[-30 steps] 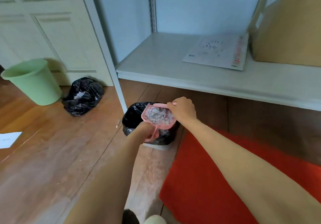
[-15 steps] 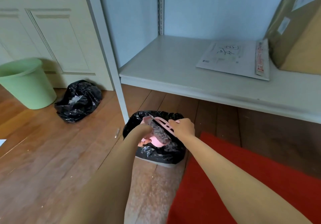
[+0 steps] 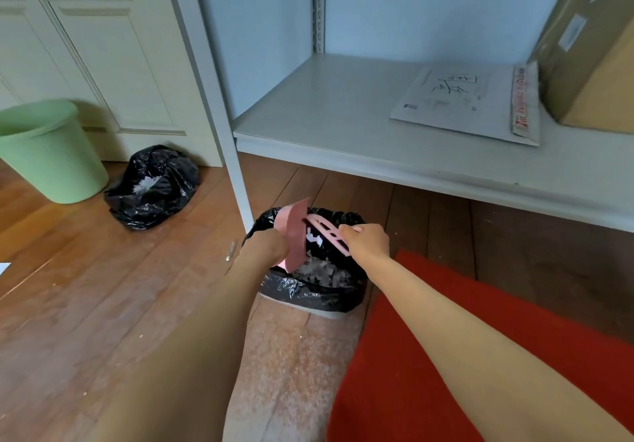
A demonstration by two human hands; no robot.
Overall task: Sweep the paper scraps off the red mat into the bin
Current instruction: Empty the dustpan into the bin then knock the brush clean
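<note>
A small bin lined with a black bag (image 3: 310, 292) stands on the wooden floor at the left edge of the red mat (image 3: 446, 356). Paper scraps (image 3: 320, 270) lie inside it. My left hand (image 3: 266, 248) grips a pink dustpan (image 3: 295, 235), tipped up on edge over the bin's opening. My right hand (image 3: 365, 241) holds a pink brush (image 3: 326, 230) against the pan's inner face, above the bin. The visible part of the mat shows no scraps.
A white shelf unit (image 3: 377, 146) overhangs just behind the bin, its post (image 3: 236, 181) beside it. An envelope (image 3: 470, 102) and a cardboard box (image 3: 597, 54) lie on the shelf. A green bucket (image 3: 51, 153) and a tied black bag (image 3: 151, 187) sit to the left.
The dustpan went from level and full of scraps to tipped on edge over the bin. The scraps have dropped into the bin. The brush moved inside the pan.
</note>
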